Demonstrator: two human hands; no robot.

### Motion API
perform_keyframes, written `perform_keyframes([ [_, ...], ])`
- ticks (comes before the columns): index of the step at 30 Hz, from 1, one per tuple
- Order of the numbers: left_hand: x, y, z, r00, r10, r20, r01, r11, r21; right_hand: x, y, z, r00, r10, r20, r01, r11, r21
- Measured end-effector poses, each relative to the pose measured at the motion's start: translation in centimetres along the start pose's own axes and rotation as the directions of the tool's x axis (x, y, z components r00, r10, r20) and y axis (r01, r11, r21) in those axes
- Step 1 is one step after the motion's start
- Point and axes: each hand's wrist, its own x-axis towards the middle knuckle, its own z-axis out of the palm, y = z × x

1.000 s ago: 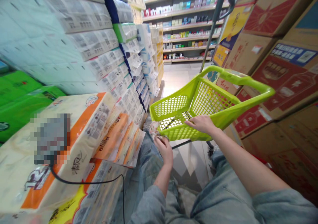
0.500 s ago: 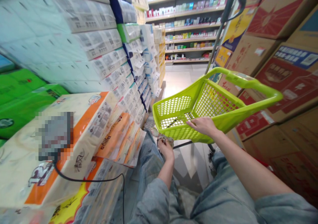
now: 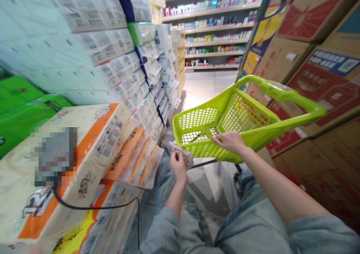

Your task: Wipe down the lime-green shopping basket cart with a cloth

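Note:
A lime-green plastic shopping basket (image 3: 197, 119) hangs tilted in the aisle in front of me. My right hand (image 3: 230, 141) grips its near rim, fingers curled over the mesh wall. My left hand (image 3: 177, 163) is closed on a crumpled whitish cloth (image 3: 186, 156), held just below the basket's near left corner. My knees in light blue jeans (image 3: 253, 224) show below the hands.
Stacked tissue packs (image 3: 107, 51) wall the left side, with orange-and-cream packs (image 3: 92, 145) lowest and nearest. Cardboard cartons (image 3: 317, 66) are piled on the right. A grey pole (image 3: 254, 29) rises behind the basket. Product shelves (image 3: 213, 25) close the narrow aisle's far end.
My left hand with the cloth has risen slightly and moved left from under the basket. The basket has shifted a little to the right. My right hand keeps its grip.

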Motion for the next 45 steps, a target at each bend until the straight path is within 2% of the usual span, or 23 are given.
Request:
perform_keyframes([
  [3,1.0,2.2,-0.9,0.976,0.216,0.035,-0.218,0.972,0.082,-0.2,0.0,0.0,1.000,-0.008,-0.013,0.008,1.000,0.005],
  [4,1.4,2.7,-0.9,0.945,0.314,0.093,-0.324,0.938,0.127,-0.3,0.0,0.1,1.000,-0.010,-0.016,0.010,1.000,0.006],
  [6,2.1,3.5,-0.5,0.846,0.450,0.286,-0.512,0.834,0.205,-0.5,0.0,0.1,1.000,-0.014,-0.019,0.014,1.000,0.008],
  [9,2.3,3.6,0.4,0.689,0.487,0.537,-0.694,0.658,0.292,-0.9,0.0,0.0,0.999,-0.020,-0.026,0.020,1.000,0.011],
  [11,1.9,3.3,0.8,0.632,0.487,0.602,-0.757,0.555,0.346,-1.1,0.1,0.0,0.999,-0.025,-0.031,0.025,1.000,0.012],
  [13,1.2,2.8,0.8,0.599,0.500,0.626,-0.793,0.478,0.378,-1.2,0.3,0.0,0.999,-0.035,-0.032,0.035,0.999,0.007],
  [19,-0.2,2.2,0.4,0.537,0.530,0.656,-0.843,0.348,0.409,-1.3,1.4,0.1,0.997,-0.077,-0.024,0.077,0.997,0.005],
  [24,-0.4,2.7,0.7,0.547,0.485,0.682,-0.837,0.310,0.451,-0.5,1.7,0.1,0.998,-0.054,0.024,0.054,0.999,0.007],
  [30,-0.3,3.3,1.5,0.589,0.451,0.671,-0.808,0.295,0.511,1.7,0.2,-0.3,0.983,0.130,0.131,-0.128,0.991,-0.028],
  [33,-0.2,3.1,1.7,0.590,0.458,0.666,-0.808,0.321,0.495,2.3,-0.3,-0.3,0.977,0.168,0.133,-0.164,0.986,-0.041],
  [36,0.0,2.5,1.1,0.564,0.473,0.677,-0.825,0.362,0.435,2.2,-0.2,0.0,0.991,0.106,0.079,-0.103,0.994,-0.040],
  [40,0.9,1.3,-1.0,0.505,0.511,0.695,-0.857,0.392,0.334,1.8,0.6,0.3,1.000,0.002,0.021,-0.001,0.999,-0.043],
  [45,2.8,0.3,-3.3,0.424,0.564,0.709,-0.897,0.368,0.243,1.7,1.2,0.3,0.999,-0.034,0.020,0.034,0.999,-0.024],
])
